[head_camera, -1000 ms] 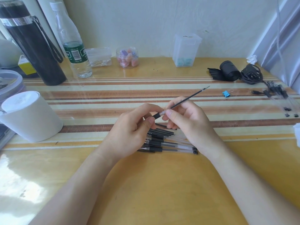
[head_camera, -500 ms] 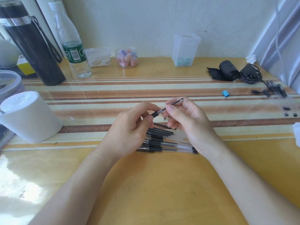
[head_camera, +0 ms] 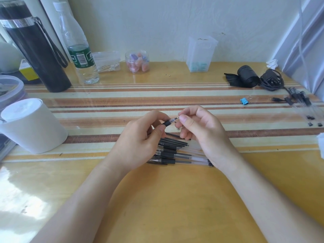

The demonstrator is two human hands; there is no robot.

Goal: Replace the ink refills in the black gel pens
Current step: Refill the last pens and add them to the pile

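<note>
My left hand (head_camera: 140,142) grips a gel pen barrel (head_camera: 167,122) by its black grip section, held above the table's middle. My right hand (head_camera: 201,130) pinches the refill (head_camera: 176,118) between thumb and fingers. Only a short clear piece and the metal tip show between the two hands; the rest is hidden inside the barrel and my left fist. Under both hands lies a pile of several black gel pens (head_camera: 177,155) with clear barrels, partly covered by my fingers.
More pens (head_camera: 298,97) and small black end caps (head_camera: 313,121) lie at the right edge. A white cup (head_camera: 33,127) stands at left, a black flask (head_camera: 35,50) and water bottle (head_camera: 78,53) behind it. A blue binder clip (head_camera: 244,101) lies right of centre.
The long refill that stuck out up and to the right has slid into the barrel; only its tip still shows. My right hand moved left toward my left hand.
</note>
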